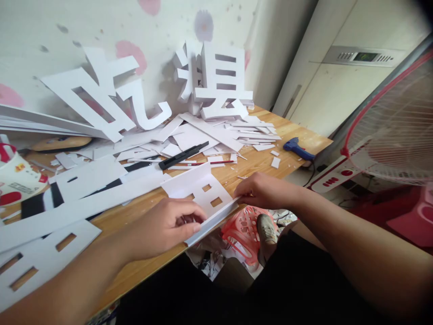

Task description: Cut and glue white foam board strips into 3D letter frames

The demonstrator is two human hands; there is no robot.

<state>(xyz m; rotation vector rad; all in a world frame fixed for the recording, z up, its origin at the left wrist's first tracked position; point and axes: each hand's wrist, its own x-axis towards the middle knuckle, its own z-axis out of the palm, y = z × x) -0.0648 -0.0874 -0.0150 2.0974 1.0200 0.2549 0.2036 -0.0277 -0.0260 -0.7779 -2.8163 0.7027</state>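
Observation:
A white foam board piece [216, 184] with small rectangular cutouts lies at the table's front edge, with upright strips along its back and front sides. My left hand [172, 221] grips the front strip [216, 215] near its left end, thumb on the outer face and fingers curled behind. At the right end, the fingers of my right hand [255, 192] pinch the corner of the same strip; the fingertips are partly hidden. Just behind the piece rest a black utility knife [184, 155] and a dark red pen-like stick [219, 162].
White three-dimensional characters [108, 95] lean against the wall above heaped board scraps [206, 135]. A blue glue gun [298, 148] lies at the table's right end. A fan [389, 122] stands right, a paper bucket [20, 178] left, a red plastic basket [245, 230] below.

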